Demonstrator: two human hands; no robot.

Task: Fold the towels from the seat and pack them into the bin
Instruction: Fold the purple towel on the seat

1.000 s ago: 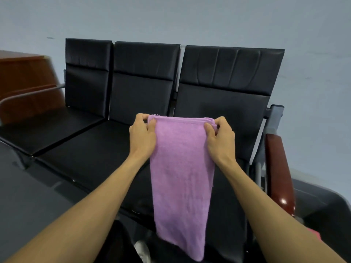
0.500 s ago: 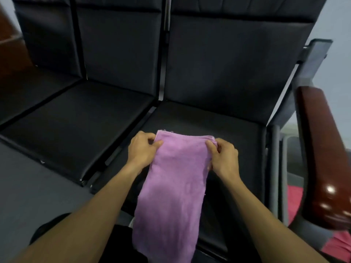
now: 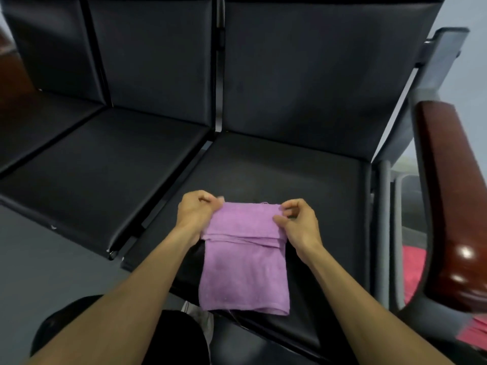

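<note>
Purple towel (image 3: 243, 262) lies half folded on the black seat (image 3: 303, 180) | I see left hand (image 3: 196, 212) pinching its left corner; right hand (image 3: 297, 222) pinching its right corner

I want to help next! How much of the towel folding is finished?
Done: the purple towel lies on the black seat, already narrowed lengthwise. In hand: the left hand and right hand pinch its far corners, folding that end over. Left: finish the fold and pack it; the bin isn't clearly visible.
</note>
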